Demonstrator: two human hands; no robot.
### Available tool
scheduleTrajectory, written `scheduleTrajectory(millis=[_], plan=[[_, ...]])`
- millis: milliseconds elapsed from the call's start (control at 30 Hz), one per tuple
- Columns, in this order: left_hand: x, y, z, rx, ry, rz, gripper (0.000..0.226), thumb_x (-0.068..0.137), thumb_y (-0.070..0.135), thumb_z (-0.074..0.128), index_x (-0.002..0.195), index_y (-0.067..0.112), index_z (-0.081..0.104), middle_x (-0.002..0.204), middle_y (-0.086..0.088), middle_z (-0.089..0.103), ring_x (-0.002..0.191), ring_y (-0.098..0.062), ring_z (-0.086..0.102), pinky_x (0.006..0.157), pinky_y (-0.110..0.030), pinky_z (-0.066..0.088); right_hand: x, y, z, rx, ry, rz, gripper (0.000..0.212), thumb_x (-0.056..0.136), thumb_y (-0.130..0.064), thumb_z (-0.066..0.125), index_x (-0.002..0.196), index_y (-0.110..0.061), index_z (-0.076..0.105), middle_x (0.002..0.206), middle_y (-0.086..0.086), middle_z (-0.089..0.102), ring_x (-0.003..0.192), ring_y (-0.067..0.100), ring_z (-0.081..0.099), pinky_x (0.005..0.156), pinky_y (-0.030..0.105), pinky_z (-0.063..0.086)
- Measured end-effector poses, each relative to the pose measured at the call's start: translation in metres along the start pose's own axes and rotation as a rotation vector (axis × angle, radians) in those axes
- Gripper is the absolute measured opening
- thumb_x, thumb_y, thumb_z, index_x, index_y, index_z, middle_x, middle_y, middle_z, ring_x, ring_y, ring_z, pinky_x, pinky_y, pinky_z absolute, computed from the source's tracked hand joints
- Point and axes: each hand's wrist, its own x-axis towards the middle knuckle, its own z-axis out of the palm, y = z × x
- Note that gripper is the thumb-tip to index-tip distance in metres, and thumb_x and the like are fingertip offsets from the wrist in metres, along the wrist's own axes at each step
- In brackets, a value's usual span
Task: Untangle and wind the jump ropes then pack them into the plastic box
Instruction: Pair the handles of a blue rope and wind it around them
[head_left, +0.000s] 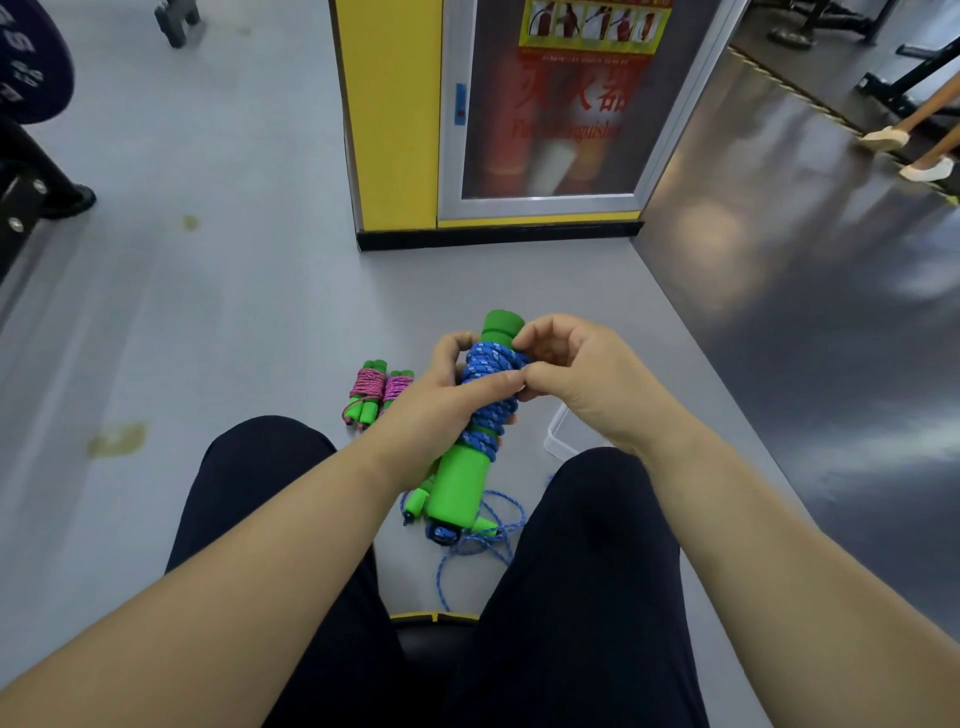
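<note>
1. Gripping the green handles (460, 488) in the left hand (441, 395), fingers curled round the bundle, holding it up above the lap
2. Pinching a turn of the blue rope (491, 374) with the right hand (576, 374), thumb and fingertips closed on the cord near the top of the coils
3. Judging this as the winding step nearing its finish, going by tight wraps covering the middle of the handles
4. Noticing a loose blue cord (501, 525) and another green handle (415, 504) lying on the floor (260, 312) between the knees; not managing to tell whether that cord joins the held bundle
5. Seeing two pink-wound bundles (382, 389) lying on the floor just left of the hands, looking finished
6. Needing next, probably, a firm tuck of the free end under a wrap, then carrying the bundle rightward to the plastic box (558, 439), showing only one clear corner beside the right knee
</note>
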Motion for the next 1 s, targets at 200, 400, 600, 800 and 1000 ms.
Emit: scheduleTrajectory(millis=[200, 400, 600, 800, 1000], plan=[[-0.001, -0.006, -0.004, 0.052, 0.042, 0.046, 0.03, 0.083, 0.023, 0.065, 0.106, 0.025, 0.046, 0.091, -0.009, 0.063, 0.079, -0.022, 0.062, 0.062, -0.034, 0.049, 0.0, -0.012, -0.004, -0.384, -0.084, -0.116, 0.021, 0.082, -0.003, 0.06, 0.082, -0.023, 0.056, 0.08, 0.004, 0.064, 0.075, 0.025, 0.063, 0.076, 0.037, 0.056], [-0.001, 0.001, -0.002, -0.003, 0.033, 0.009, 0.018, 0.09, 0.026, 0.056, 0.105, 0.023, 0.046, 0.096, -0.015, 0.062, 0.076, -0.026, 0.062, 0.059, -0.036, 0.05, -0.001, -0.011, -0.005, -0.177, -0.109, -0.128, 0.025, 0.083, 0.009, 0.056, 0.08, -0.016, 0.052, 0.081, 0.02, 0.057, 0.072, 0.026, 0.055, 0.073, 0.038, 0.059], [0.0, 0.008, 0.001, -0.013, 0.067, -0.002, 0.013, 0.095, 0.019, 0.049, 0.106, 0.015, 0.043, 0.084, -0.014, 0.062, 0.072, -0.028, 0.061, 0.058, -0.037, 0.049, -0.002, -0.002, 0.007, -0.345, 0.083, -0.297, 0.04, 0.081, -0.003, 0.055, 0.072, -0.039, 0.041, 0.068, 0.017, 0.052, 0.057, 0.021, 0.041, 0.062, 0.052, 0.051], [-0.002, 0.016, 0.001, -0.057, 0.053, -0.022, 0.017, 0.094, 0.022, 0.051, 0.107, 0.014, 0.043, 0.083, -0.013, 0.061, 0.063, -0.026, 0.063, 0.056, -0.037, 0.052, -0.001, 0.006, 0.021, -0.602, 0.303, -0.563, 0.013, 0.079, 0.007, 0.052, 0.081, -0.006, 0.051, 0.069, -0.013, 0.038, 0.063, 0.008, 0.035, 0.06, 0.016, 0.035], [0.001, 0.01, -0.005, 0.065, 0.119, 0.048, 0.019, 0.094, 0.021, 0.052, 0.109, 0.015, 0.043, 0.086, -0.013, 0.063, 0.069, -0.026, 0.063, 0.059, -0.038, 0.052, 0.003, -0.005, 0.017, -0.215, 0.1, -0.17, 0.019, 0.088, -0.003, 0.057, 0.088, -0.022, 0.055, 0.082, -0.008, 0.058, 0.067, 0.007, 0.059, 0.064, 0.021, 0.056]])
